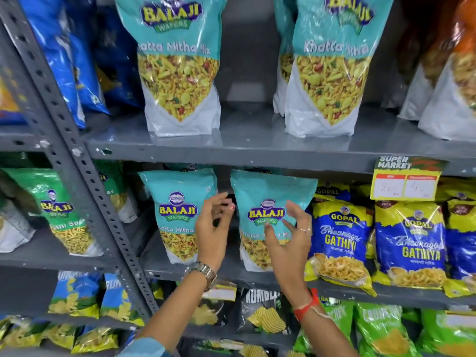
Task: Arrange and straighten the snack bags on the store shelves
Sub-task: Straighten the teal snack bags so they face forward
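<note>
Two teal Balaji Khatta Mitha bags stand upright on the middle shelf [231, 273]: a left bag [177, 204] and a right bag [262, 191]. My left hand [212, 228] hovers in the gap between them, fingers curled and apart, holding nothing. My right hand [291, 240] is in front of the right bag's lower half, fingers spread, just off or lightly touching its face. On the shelf above stand two bigger bags of the same mix, one on the left [177, 65] and one on the right [329, 68].
Blue and yellow Gopal Gathiya bags [340, 240] crowd the right of the middle shelf under a yellow price tag [405, 184]. A perforated grey upright [85, 176] separates a left bay with green Balaji bags [61, 210]. Chip bags [262, 315] fill the shelf below.
</note>
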`<move>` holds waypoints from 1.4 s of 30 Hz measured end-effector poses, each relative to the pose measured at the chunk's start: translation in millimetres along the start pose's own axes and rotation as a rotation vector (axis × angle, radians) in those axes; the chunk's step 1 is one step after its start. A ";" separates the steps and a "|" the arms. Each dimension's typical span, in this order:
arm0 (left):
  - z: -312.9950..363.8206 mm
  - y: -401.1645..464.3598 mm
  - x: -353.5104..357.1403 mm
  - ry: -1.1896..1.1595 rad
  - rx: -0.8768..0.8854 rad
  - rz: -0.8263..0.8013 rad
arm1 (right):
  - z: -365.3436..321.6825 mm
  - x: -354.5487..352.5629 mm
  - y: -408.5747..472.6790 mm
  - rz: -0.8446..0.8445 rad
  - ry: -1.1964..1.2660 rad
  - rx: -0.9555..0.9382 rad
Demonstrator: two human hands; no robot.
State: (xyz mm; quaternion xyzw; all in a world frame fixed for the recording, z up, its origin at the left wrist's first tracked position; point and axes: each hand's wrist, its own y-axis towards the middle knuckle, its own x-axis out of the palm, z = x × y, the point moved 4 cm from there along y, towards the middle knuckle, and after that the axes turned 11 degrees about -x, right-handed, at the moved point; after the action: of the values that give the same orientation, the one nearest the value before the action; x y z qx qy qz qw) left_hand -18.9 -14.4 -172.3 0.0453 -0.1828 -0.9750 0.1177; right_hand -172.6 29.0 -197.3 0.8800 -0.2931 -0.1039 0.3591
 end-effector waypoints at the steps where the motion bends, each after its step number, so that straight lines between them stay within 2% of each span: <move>1: 27.9 5.0 -9.8 -0.044 0.095 0.068 | -23.4 4.0 14.1 0.023 0.027 -0.078; 4: 105.4 23.2 -38.3 -0.175 0.327 0.232 | -88.2 18.1 57.3 0.044 0.130 -0.294; 6: 140.5 42.7 -55.0 -0.237 0.357 0.285 | -117.9 30.3 86.6 0.024 0.186 -0.368; 9: 167.8 80.5 -72.8 -0.258 0.284 0.307 | -147.1 58.5 127.6 -0.117 0.209 -0.370; 12: 173.9 116.5 -83.7 -0.174 0.187 0.292 | -155.0 93.2 160.7 -0.281 0.154 -0.325; 16: 168.4 150.9 -88.0 -0.166 0.019 0.205 | -135.9 135.4 182.7 -0.497 0.070 -0.139; 19: 158.2 163.7 -81.4 -0.171 -0.134 0.097 | -121.8 153.4 181.6 -0.560 0.047 -0.053; 21: 151.5 166.3 -74.7 -0.172 -0.209 -0.004 | -117.2 159.0 180.6 -0.556 0.075 -0.013; 24: 149.6 169.1 -72.2 -0.191 -0.221 -0.085 | -116.6 163.7 179.5 -0.539 0.022 -0.057; 32: 150.0 173.1 -75.7 -0.195 -0.244 -0.141 | -123.0 166.6 169.2 -0.477 -0.042 -0.108; 35: 149.6 173.1 -75.8 -0.154 -0.247 -0.085 | -126.5 158.0 163.7 -0.492 -0.041 -0.124; 37: 153.6 163.6 -76.4 -0.069 -0.149 0.065 | -127.7 138.7 163.8 -0.411 -0.067 -0.144; 39: 165.2 144.4 -73.7 -0.102 0.015 0.216 | -131.2 106.1 166.4 -0.256 -0.087 -0.196; 42: 182.2 120.9 -51.8 -0.263 0.172 0.228 | -133.6 43.5 173.4 0.064 -0.135 -0.259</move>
State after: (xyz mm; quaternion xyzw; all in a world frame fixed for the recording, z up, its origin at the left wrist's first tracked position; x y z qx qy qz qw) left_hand 33.0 -48.1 43.7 -0.0937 -0.2830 -0.9337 0.1982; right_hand -161.5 -19.3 20.3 0.8075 -0.3284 -0.1885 0.4523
